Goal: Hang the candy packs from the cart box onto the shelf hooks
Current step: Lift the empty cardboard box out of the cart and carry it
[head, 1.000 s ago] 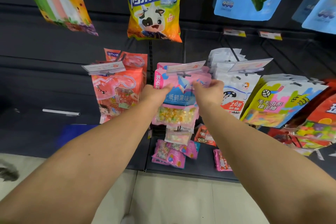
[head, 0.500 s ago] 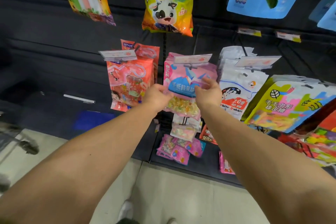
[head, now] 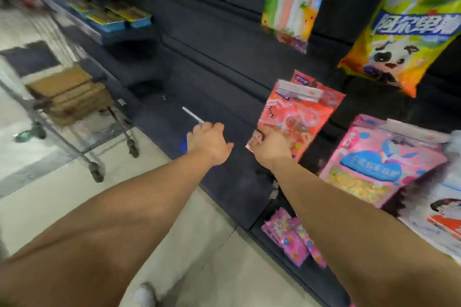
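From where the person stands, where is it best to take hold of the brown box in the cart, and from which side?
Probably at its two short ends, coming from above with both hands. The cardboard box lies flat in the cart, with its top uncovered, while the wire sides seem to block a low approach. Motion blur hides any flaps or handles.

A person's two bare arms reach toward a dark shop shelf hung with candy. The left hand [head: 208,142], fingers loosely curled and holding nothing, hangs before a bare white hook [head: 192,114]. The right hand [head: 270,147] is at the lower corner of a red-orange candy pack [head: 296,117] on its peg; whether it grips is unclear. A pink pack [head: 384,159] hangs to the right. At left, blurred, a wire cart [head: 74,132] carries a brown cardboard box [head: 67,92].
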`<state>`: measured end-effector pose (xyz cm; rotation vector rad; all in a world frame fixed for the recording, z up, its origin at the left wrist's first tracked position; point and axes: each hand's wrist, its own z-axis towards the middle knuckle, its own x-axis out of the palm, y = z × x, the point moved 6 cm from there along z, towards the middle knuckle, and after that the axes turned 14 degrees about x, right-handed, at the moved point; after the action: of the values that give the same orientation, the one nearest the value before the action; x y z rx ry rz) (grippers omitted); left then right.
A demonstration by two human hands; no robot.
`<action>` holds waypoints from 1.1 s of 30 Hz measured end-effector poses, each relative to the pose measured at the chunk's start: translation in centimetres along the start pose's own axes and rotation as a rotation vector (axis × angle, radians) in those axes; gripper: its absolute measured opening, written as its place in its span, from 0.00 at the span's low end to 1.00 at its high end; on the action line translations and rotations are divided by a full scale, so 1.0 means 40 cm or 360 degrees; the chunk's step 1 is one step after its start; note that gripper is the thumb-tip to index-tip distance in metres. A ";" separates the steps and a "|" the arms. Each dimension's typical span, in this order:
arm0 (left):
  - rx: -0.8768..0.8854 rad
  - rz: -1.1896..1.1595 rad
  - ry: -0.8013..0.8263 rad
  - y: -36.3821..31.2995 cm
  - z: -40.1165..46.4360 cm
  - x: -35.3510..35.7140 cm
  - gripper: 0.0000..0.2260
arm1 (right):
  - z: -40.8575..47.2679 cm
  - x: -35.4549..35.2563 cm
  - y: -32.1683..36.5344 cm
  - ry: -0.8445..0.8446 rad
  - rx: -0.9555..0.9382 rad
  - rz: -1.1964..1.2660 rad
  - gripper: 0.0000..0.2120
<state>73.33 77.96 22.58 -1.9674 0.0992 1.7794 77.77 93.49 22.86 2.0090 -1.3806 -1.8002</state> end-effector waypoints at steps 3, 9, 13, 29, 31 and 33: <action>-0.0219 0.0074 -0.0027 0.219 -0.044 -0.067 0.27 | 0.001 0.153 0.189 0.0070 -0.0174 -0.0302 0.28; -0.0572 0.0094 -0.0082 0.678 -0.139 -0.225 0.27 | -0.070 0.478 0.577 0.0165 -0.0594 -0.0703 0.29; -0.0773 0.0120 -0.0098 0.916 -0.197 -0.323 0.28 | -0.112 0.663 0.798 0.0213 -0.0821 -0.0800 0.28; -0.1076 0.0056 -0.0212 1.473 -0.001 -0.445 0.27 | 0.105 1.036 1.291 0.0267 -0.1095 -0.0894 0.25; -0.1124 0.0039 -0.0226 1.534 0.070 -0.456 0.28 | 0.173 1.067 1.358 0.0288 -0.1137 -0.0927 0.25; -0.1169 0.0021 -0.0210 1.592 0.146 -0.477 0.29 | 0.246 1.089 1.430 0.0314 -0.1152 -0.0967 0.24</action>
<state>41.78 19.18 21.46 -2.2956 -0.6768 2.1433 33.75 35.80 23.06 2.1728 0.0062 -1.8307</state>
